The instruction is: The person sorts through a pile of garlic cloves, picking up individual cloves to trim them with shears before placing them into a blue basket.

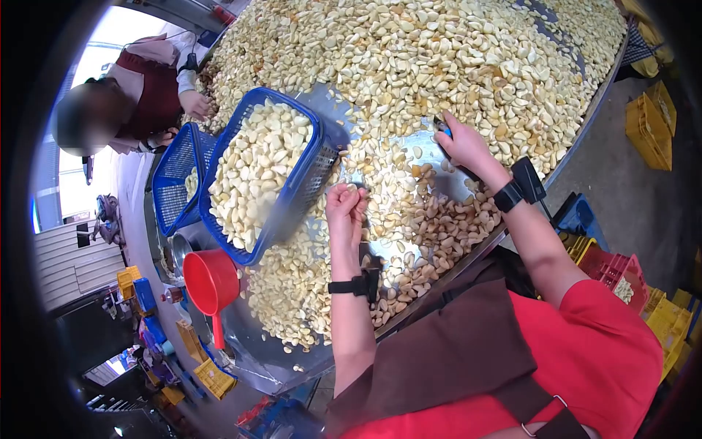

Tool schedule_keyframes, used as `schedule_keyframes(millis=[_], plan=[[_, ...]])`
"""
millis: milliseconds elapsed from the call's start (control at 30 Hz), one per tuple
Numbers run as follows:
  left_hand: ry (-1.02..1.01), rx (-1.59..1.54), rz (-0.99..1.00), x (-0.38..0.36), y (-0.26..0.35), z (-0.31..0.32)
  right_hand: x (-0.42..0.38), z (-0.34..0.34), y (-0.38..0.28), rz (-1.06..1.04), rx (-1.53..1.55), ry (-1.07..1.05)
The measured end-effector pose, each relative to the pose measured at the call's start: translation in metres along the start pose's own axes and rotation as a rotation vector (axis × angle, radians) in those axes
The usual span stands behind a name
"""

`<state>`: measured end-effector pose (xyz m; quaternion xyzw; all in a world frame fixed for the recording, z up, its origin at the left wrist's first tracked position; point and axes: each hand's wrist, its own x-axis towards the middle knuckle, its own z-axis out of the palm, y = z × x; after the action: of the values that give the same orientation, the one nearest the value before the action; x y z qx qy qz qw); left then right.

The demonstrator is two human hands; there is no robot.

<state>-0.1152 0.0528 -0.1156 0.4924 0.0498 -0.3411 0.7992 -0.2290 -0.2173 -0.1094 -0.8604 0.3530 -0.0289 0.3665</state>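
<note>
My left hand (346, 210) is closed in a pinch above the metal table, just right of a blue basket (319, 157) full of pale peeled cloves; what its fingers hold is too small to tell. Wrapped round a small tool with a blue and black handle (444, 136), my right hand (466, 146) is at the edge of the big clove heap (439, 66). Pale loose cloves (384, 212) lie between and below my hands. Browner cloves (446, 227) form a pile near the table's edge, below my right hand.
A second blue basket (170, 183) stands left of the full one. A red scoop (210, 282) lies at the lower left. Across the table, a person (150, 91) reaches a hand to the heap. Yellow crates (651, 128) are on the floor at the right.
</note>
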Motion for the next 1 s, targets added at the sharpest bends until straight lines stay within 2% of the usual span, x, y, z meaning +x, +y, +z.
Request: schedule_keyframes(millis=[33, 100, 133, 167, 233, 367, 467, 533, 567, 600, 633, 667, 767, 833, 900, 967, 1000], plan=[[-0.004, 0.0, 0.002, -0.005, 0.001, 0.003, 0.001, 0.004, 0.001, -0.001, 0.0, 0.004], [-0.117, -0.337, -0.074, -0.009, 0.002, 0.008, 0.001, 0.016, 0.002, -0.115, -0.211, -0.265], [-0.165, -0.366, -0.064, -0.01, 0.001, 0.006, -0.009, 0.021, -0.001, -0.213, -0.169, -0.287], [-0.161, -0.369, -0.065, -0.012, -0.001, 0.003, -0.02, 0.026, -0.003, -0.214, -0.172, -0.292], [-0.118, -0.335, -0.052, -0.02, 0.005, 0.015, -0.036, 0.03, -0.015, -0.258, 0.067, -0.292], [-0.129, -0.36, -0.043, -0.028, 0.007, 0.024, -0.053, 0.021, -0.038, -0.218, 0.094, -0.384], [-0.125, -0.367, -0.054, -0.03, 0.011, 0.03, -0.056, 0.021, -0.033, -0.265, 0.134, -0.306], [-0.213, -0.501, -0.045, -0.027, 0.03, 0.032, -0.053, 0.018, -0.023, -0.284, 0.14, -0.177], [-0.245, -0.578, 0.062, -0.025, 0.046, 0.034, -0.049, 0.014, -0.014, -0.275, 0.134, -0.173], [-0.165, -0.682, 0.134, -0.029, 0.071, 0.049, -0.045, 0.008, -0.007, -0.199, 0.144, -0.153], [-0.307, -0.828, 0.121, -0.025, 0.087, 0.042, -0.043, 0.003, -0.002, -0.125, 0.156, -0.131], [-0.313, -0.83, 0.12, -0.025, 0.081, 0.045, -0.042, -0.002, 0.002, -0.09, 0.152, -0.102], [0.108, 0.265, 0.134, -0.023, 0.041, 0.072, -0.039, -0.013, 0.002, -0.057, 0.19, -0.131], [-0.011, 1.108, 0.56, -0.004, -0.014, 0.068, -0.038, -0.006, 0.007, -0.112, 0.17, -0.098], [-0.155, 1.53, 0.768, 0.006, -0.045, 0.075, -0.034, -0.006, 0.002, -0.145, 0.082, -0.085], [-0.156, 1.778, 0.51, 0.008, -0.062, 0.08, -0.029, -0.011, -0.002, -0.091, 0.059, -0.082], [-0.113, 1.772, 0.501, 0.008, -0.065, 0.082, -0.026, -0.013, -0.002, -0.032, 0.035, -0.082]])
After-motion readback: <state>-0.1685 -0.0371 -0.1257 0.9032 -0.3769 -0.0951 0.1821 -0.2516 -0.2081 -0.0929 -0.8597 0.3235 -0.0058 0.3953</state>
